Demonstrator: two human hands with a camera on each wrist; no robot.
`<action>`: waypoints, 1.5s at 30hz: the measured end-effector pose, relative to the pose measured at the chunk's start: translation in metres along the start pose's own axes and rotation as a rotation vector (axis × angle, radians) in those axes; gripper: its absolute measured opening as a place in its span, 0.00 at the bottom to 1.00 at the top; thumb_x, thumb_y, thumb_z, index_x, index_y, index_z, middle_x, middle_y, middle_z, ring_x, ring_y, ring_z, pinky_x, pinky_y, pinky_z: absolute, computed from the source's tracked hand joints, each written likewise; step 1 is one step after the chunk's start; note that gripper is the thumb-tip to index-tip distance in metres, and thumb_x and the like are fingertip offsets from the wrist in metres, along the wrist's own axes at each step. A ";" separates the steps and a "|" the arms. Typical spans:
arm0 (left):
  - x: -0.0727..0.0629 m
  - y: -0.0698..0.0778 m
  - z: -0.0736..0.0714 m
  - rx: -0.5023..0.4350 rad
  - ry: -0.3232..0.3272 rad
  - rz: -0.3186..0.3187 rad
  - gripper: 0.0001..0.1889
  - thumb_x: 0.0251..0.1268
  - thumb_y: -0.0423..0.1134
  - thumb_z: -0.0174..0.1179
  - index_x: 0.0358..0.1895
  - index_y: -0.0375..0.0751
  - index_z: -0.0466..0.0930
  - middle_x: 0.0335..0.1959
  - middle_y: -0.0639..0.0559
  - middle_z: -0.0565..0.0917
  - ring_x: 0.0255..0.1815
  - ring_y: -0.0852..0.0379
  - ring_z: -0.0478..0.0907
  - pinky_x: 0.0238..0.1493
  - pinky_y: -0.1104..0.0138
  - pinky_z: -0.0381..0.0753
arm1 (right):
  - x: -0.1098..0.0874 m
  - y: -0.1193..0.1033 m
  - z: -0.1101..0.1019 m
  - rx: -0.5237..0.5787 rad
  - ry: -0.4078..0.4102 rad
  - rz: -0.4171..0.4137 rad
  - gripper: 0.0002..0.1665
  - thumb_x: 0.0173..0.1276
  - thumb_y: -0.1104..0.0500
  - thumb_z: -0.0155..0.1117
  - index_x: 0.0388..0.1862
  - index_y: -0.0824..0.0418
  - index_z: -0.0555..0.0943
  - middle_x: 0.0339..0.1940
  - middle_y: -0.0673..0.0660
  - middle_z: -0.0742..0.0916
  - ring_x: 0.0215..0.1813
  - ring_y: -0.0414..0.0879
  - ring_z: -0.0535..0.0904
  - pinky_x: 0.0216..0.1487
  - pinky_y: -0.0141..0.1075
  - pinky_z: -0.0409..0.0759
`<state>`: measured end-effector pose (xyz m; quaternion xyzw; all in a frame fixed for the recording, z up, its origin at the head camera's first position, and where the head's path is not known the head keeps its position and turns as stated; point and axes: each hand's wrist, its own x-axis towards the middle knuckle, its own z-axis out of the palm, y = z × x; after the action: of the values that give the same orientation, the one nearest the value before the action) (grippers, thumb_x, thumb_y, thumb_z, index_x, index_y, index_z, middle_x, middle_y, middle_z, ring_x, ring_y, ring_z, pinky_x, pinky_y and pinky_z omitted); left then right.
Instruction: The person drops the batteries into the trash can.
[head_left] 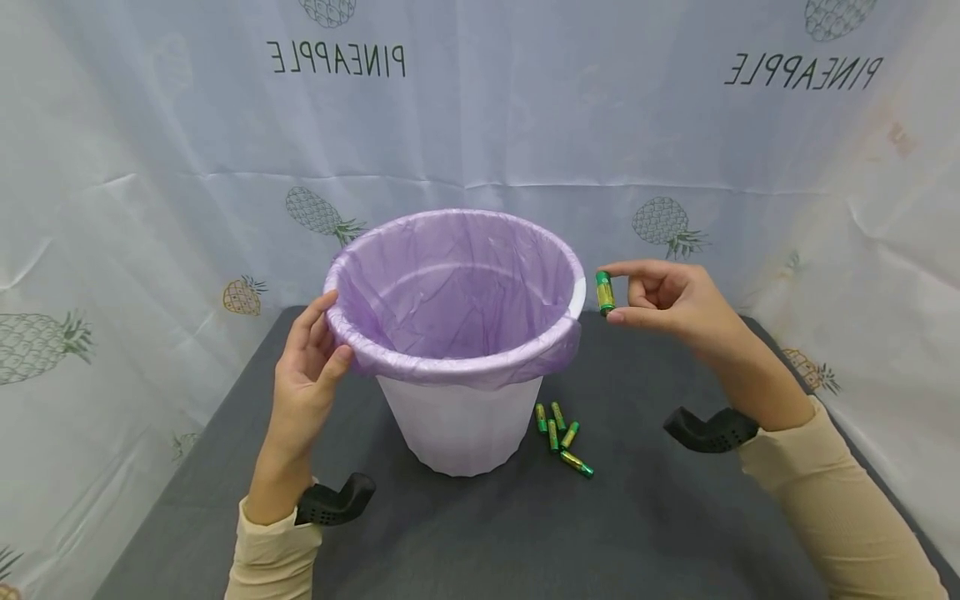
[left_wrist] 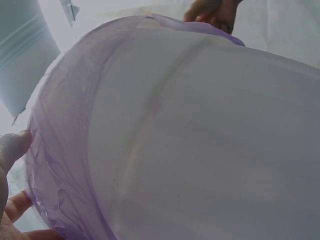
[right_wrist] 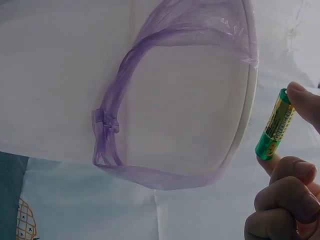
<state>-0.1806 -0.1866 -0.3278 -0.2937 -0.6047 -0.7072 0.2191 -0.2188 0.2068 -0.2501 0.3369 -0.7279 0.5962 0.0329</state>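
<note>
Showing nearest: two beige sleeves (head_left: 273, 558), with a black device (head_left: 335, 500) at each wrist
Left hand (head_left: 303, 367): its grip spread apart, thumb and fingertips resting against the left side of the bin's rim
Loose batteries (head_left: 577, 463): five, green and gold, scattered on the dark table (head_left: 480, 542) just right of the bin's foot
Bin (head_left: 465, 425): white, upright between the hands
Liner (head_left: 450, 325): thin and purple, folded over most of the rim, white showing at the right
Right hand (head_left: 678, 300): its grip pinching one battery (head_left: 605, 292) between thumb and forefinger, nearly upright, in the air beside the bin's right rim, apart from it
Cloth (head_left: 465, 100): pale, behind the bin, printed with pineapples and a backwards PINEAPPLE
</note>
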 end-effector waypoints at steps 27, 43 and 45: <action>0.000 -0.001 0.001 -0.013 -0.017 0.010 0.29 0.69 0.26 0.51 0.72 0.40 0.57 0.65 0.50 0.71 0.61 0.61 0.72 0.58 0.75 0.76 | 0.033 0.001 0.008 -0.156 0.039 0.154 0.23 0.63 0.64 0.66 0.58 0.57 0.79 0.19 0.43 0.72 0.22 0.38 0.61 0.26 0.37 0.60; 0.000 -0.004 0.000 -0.018 -0.025 0.031 0.28 0.69 0.26 0.50 0.71 0.40 0.58 0.65 0.50 0.72 0.60 0.62 0.72 0.58 0.76 0.75 | 0.050 0.021 0.006 -0.018 -0.026 0.171 0.21 0.65 0.68 0.61 0.56 0.51 0.79 0.16 0.43 0.70 0.19 0.43 0.49 0.24 0.39 0.49; 0.000 -0.004 -0.001 -0.020 -0.025 0.034 0.28 0.69 0.26 0.50 0.71 0.40 0.58 0.65 0.50 0.71 0.60 0.61 0.72 0.58 0.76 0.75 | 0.051 0.022 0.006 -0.002 -0.045 0.183 0.22 0.66 0.68 0.60 0.57 0.53 0.77 0.15 0.43 0.69 0.19 0.44 0.48 0.23 0.39 0.48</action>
<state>-0.1834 -0.1867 -0.3307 -0.3152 -0.5951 -0.7057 0.2205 -0.2672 0.1801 -0.2475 0.2825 -0.7567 0.5884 -0.0378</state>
